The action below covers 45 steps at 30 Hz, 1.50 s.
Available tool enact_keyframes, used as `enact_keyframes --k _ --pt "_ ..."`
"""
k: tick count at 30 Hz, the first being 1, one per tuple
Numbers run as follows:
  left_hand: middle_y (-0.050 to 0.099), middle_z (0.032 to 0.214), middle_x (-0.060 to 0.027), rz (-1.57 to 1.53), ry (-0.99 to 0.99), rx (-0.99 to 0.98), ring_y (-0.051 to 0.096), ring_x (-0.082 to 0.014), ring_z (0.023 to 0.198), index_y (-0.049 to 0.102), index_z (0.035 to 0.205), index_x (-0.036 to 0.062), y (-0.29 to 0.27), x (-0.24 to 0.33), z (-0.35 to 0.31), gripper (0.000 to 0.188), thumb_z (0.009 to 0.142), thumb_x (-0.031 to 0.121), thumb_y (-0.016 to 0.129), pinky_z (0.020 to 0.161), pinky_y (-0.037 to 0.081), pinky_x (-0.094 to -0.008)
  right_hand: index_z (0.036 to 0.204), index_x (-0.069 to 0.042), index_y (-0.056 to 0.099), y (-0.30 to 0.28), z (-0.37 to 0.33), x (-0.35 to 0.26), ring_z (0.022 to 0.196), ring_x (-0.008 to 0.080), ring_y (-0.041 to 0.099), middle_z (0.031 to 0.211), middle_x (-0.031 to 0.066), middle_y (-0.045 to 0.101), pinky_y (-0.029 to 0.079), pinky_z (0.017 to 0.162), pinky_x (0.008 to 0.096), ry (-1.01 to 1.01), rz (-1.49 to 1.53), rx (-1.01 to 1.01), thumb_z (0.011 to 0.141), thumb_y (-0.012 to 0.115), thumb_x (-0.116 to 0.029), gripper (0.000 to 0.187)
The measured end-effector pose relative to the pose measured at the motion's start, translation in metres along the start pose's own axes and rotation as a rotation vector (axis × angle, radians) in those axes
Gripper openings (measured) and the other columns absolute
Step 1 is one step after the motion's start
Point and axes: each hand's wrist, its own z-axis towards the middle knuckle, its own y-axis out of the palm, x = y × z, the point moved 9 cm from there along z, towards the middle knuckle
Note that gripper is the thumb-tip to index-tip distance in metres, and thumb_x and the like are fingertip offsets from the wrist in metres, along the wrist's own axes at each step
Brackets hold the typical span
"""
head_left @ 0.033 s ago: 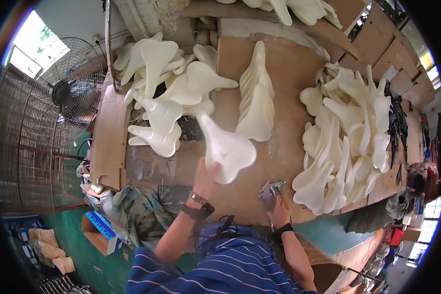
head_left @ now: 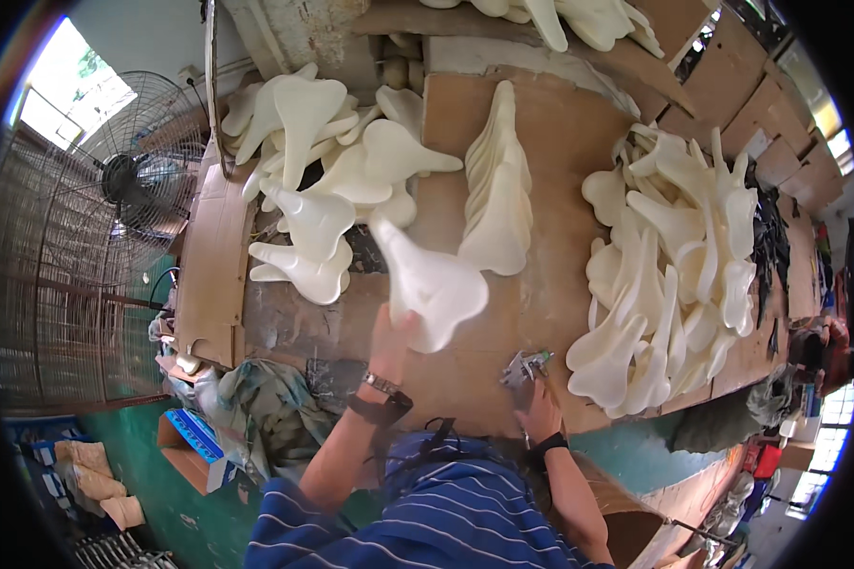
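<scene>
My left hand grips a cream bicycle saddle foam pad by its near left edge, with the narrow nose pointing away and to the left. The pad is held above the cardboard-covered table, smooth side up. In my right hand is a small metal spray gun with a greenish part, held low near the table's front edge. Its lower part is hidden by my fingers. Beyond the held pad, a neat row of nested saddle pads runs away from me.
A loose heap of saddle pads lies at the left, and another heap at the right. More pads sit at the far edge. A large caged fan stands left. Crumpled cloth hangs near the front left.
The held saddle pad has moved slightly left, along with my left hand. My right hand and the spray gun have hardly moved.
</scene>
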Motion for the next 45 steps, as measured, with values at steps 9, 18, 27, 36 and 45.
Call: enact_keyframes --k 9,18,27,36,45 --pt "0.07 0.101 -0.0077 -0.056 0.254 0.109 0.068 -0.013 0.069 0.051 0.132 0.0054 -0.072 0.031 0.021 0.036 0.105 0.027 0.062 0.046 0.051 -0.026 0.149 0.0 0.036 0.016 0.006 0.006 0.12 0.0512 0.058 0.137 0.0337 0.054 0.049 0.101 0.0559 0.063 0.164 0.128 0.07 0.076 -0.018 0.091" --pt "0.071 0.092 -0.0073 -0.002 0.282 0.23 0.065 -0.0122 0.059 0.055 0.123 0.005 -0.101 0.029 0.026 0.032 0.103 0.028 0.064 0.043 0.049 -0.0248 0.097 -0.003 0.066 -0.058 -0.026 0.014 0.08 0.0449 0.064 0.084 0.0215 0.067 0.049 0.071 0.0526 0.098 0.282 0.291 0.08 0.067 -0.011 0.019" --pt "0.072 0.094 -0.0073 -0.243 0.32 0.302 0.068 -0.0141 0.065 0.059 0.122 0.0035 -0.132 0.055 0.048 0.032 0.105 0.03 0.063 0.047 0.053 -0.0282 0.089 0.001 0.063 -0.085 -0.073 -0.005 0.068 0.0493 0.057 0.074 0.0237 0.059 0.044 0.063 0.0542 0.014 0.386 0.351 0.076 0.061 -0.006 0.015" --pt "0.065 0.123 -0.0184 -0.24 0.005 0.079 0.07 -0.029 0.101 0.052 0.137 -0.0011 -0.117 0.05 0.081 0.047 0.104 0.031 0.062 0.079 0.063 -0.0433 0.092 0.004 0.064 -0.163 -0.095 -0.046 0.077 0.0389 0.062 0.092 0.0184 0.064 0.049 0.069 0.0457 -0.068 0.551 0.433 0.072 0.06 0.002 0.02" --pt "0.075 0.097 -0.0091 0.874 0.102 -0.34 0.073 -0.0188 0.086 0.069 0.118 0.0001 -0.027 -0.126 0.105 0.035 0.099 0.029 0.069 0.072 0.06 -0.0345 0.155 0.003 0.041 -0.246 -0.141 -0.09 0.093 0.0194 0.07 0.109 0.0167 0.072 0.056 0.087 0.0313 -0.029 0.977 0.268 0.076 0.049 0.01 0.08"
